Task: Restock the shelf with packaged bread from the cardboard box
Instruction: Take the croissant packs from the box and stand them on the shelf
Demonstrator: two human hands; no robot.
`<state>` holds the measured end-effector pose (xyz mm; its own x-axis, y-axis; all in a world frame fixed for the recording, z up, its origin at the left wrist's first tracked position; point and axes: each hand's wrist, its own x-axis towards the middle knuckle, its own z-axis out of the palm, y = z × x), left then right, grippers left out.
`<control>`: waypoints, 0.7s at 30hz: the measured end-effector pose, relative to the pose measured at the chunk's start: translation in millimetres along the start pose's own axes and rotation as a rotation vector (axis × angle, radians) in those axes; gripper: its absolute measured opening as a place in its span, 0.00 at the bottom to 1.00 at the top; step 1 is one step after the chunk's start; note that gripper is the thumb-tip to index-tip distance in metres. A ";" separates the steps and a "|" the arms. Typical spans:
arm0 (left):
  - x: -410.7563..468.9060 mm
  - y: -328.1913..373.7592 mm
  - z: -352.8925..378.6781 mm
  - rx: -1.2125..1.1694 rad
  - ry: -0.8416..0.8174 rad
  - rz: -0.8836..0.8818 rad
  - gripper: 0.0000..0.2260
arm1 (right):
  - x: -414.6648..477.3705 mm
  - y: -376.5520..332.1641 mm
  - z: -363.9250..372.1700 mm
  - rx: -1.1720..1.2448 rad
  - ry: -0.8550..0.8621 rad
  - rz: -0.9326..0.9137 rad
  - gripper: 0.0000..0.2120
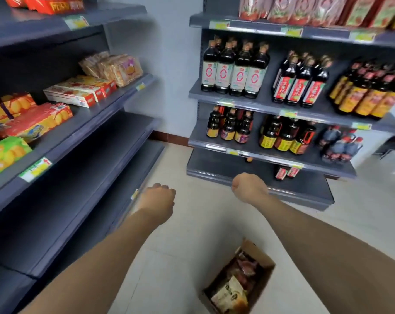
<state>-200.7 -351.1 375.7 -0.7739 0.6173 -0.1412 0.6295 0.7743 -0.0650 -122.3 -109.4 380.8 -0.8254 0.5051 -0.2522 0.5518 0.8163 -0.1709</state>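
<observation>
Packaged bread (pixel 231 295) lies in the open cardboard box (pixel 261 257) on the floor (pixel 192 241). Beyond it, the left hand (pixel 158 198) and right hand (pixel 248 189) are both clenched and empty, near the grey shelf (pixel 90 141).

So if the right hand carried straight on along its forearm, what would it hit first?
Probably the left end of the bottle rack's bottom shelf, just beyond the right hand, a closed fist holding nothing. Depth is unclear, so it might pass beside it toward the wall.

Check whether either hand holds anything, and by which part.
Nothing held: left hand and right hand are empty fists; packaged bread lies in the cardboard box.
</observation>
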 end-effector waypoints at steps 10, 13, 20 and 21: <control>49.6 102.9 81.3 -0.010 -0.080 0.270 0.11 | -13.9 121.8 73.4 0.036 -0.099 0.280 0.11; 52.5 133.7 113.7 -0.026 -0.162 0.272 0.10 | -16.5 150.2 102.7 0.009 -0.181 0.293 0.12; 47.8 196.7 202.9 -0.018 -0.346 0.201 0.09 | -5.1 203.7 182.5 -0.029 -0.339 0.222 0.13; 46.5 204.4 216.0 -0.018 -0.381 0.186 0.09 | -2.1 209.5 195.7 -0.045 -0.367 0.195 0.13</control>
<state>-93.0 -194.2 142.5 -0.5640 0.6536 -0.5046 0.7521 0.6589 0.0128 18.4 5.7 159.2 -0.6038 0.5247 -0.6000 0.6812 0.7306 -0.0465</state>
